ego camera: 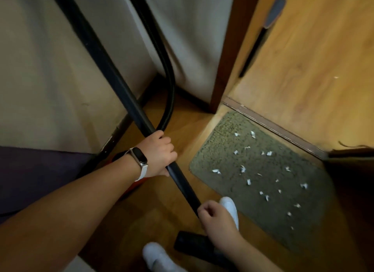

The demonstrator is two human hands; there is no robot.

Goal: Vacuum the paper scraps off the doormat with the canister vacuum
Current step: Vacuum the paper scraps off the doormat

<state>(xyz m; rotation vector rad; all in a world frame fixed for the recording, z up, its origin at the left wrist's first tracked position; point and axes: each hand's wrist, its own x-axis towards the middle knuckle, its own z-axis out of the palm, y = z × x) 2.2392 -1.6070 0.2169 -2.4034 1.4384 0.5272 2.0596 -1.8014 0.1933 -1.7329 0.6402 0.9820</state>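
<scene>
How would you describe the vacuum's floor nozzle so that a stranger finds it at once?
Find the green doormat by the wooden door. On the bare floor beside it are two white feet. Between them, below the right hand, lies the floor nozzle: a flat black block, unlike the long thin wand above.

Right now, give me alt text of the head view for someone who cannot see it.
The left hand and right hand grip a black rigid vacuum wand. White paper scraps lie scattered over a grey-green pile doormat; the black floor nozzle is off it.
</scene>
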